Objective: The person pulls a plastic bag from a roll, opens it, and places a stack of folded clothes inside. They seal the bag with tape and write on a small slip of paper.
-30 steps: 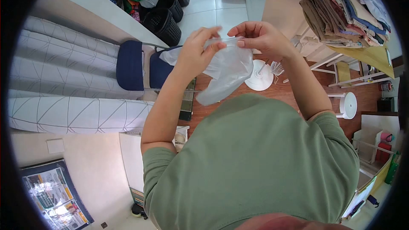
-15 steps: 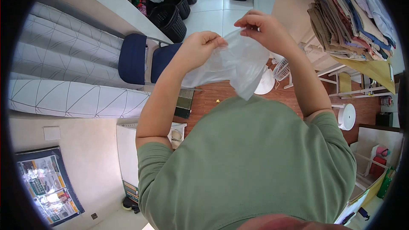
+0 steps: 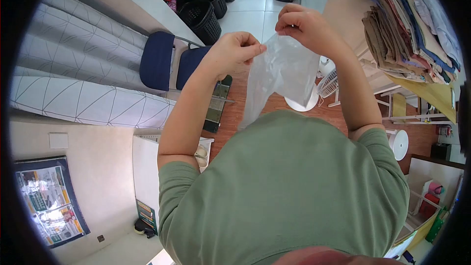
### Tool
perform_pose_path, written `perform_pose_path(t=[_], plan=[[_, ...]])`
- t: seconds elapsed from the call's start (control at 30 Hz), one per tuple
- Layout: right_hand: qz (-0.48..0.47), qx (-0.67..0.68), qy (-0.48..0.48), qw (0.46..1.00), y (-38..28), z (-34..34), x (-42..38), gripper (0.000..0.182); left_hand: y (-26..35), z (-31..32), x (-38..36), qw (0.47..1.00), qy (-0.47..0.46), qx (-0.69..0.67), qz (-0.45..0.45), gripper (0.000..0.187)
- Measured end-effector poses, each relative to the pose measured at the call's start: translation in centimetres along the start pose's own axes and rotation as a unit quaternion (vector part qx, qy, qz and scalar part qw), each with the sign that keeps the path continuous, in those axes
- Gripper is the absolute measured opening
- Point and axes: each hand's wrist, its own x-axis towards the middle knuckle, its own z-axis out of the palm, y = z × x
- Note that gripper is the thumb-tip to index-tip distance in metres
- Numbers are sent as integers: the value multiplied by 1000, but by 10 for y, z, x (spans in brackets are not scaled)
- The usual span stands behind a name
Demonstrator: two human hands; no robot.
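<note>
A thin, translucent white plastic bag (image 3: pixel 289 71) hangs in front of my chest, pinched along its upper edge by both hands. My left hand (image 3: pixel 233 53) grips one upper corner between thumb and fingertips. Higher up and to the right, my right hand (image 3: pixel 303 27) pinches another part of the same edge, its fingers curled. Between the two hands the edge is stretched, and the lower part drapes down with creases, one long corner reaching toward my shirt.
A folding chair with dark blue pads (image 3: pixel 157 61) stands left, beside a grey patterned ironing board or curtain. Black laundry baskets (image 3: pixel 201 19) are beyond it. At right, a stack of folded clothes (image 3: pixel 402 34) rests on a yellow surface. A white fan (image 3: pixel 327 83) and stool (image 3: pixel 398 145) stand below.
The bag has swung to hang more straight down, its lower end nearer my shirt. My hands have shifted slightly upward, and the right one slightly to the right. The view has tilted a little.
</note>
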Motion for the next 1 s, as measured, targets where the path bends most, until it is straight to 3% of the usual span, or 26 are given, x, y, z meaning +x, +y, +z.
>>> perform_pose_path(t=[0.1,0.2,0.3,0.4,0.5,0.6,0.67,0.7,0.77,0.87,0.9,0.97,1.0], plan=[[-7,-2,26,1000,-1,7,1,7,-5,8,2,989,49,-136,40,18],[11,7,-12,1000,2,9,-1,8,-6,7,-2,995,8,-95,34,17],[20,-18,-29,999,7,11,1,9,-2,6,-7,993,59,86,50,17],[11,-11,-16,1000,11,13,5,10,-6,8,-7,986,113,98,73,17],[28,24,-1,999,6,12,9,11,-23,22,-1,977,114,-87,156,18],[26,40,-2,999,4,12,12,11,-18,9,-4,992,47,60,100,18],[-1,46,6,999,7,14,13,11,-10,5,-6,997,46,51,40,17],[-21,16,66,997,6,17,14,12,-8,3,-6,998,45,47,10,16],[-63,-44,186,980,-1,26,13,13,-18,0,-2,998,43,-53,4,15],[53,42,199,978,-33,28,-5,19,-23,4,-1,952,50,-303,7,20],[94,83,165,978,-39,34,-7,21,-24,9,-2,915,53,-399,8,24],[176,165,98,965,-42,56,-13,26,-28,16,-1,889,24,-457,3,25],[170,233,75,955,-21,74,-13,26,-32,18,-1,875,6,-485,0,25]])
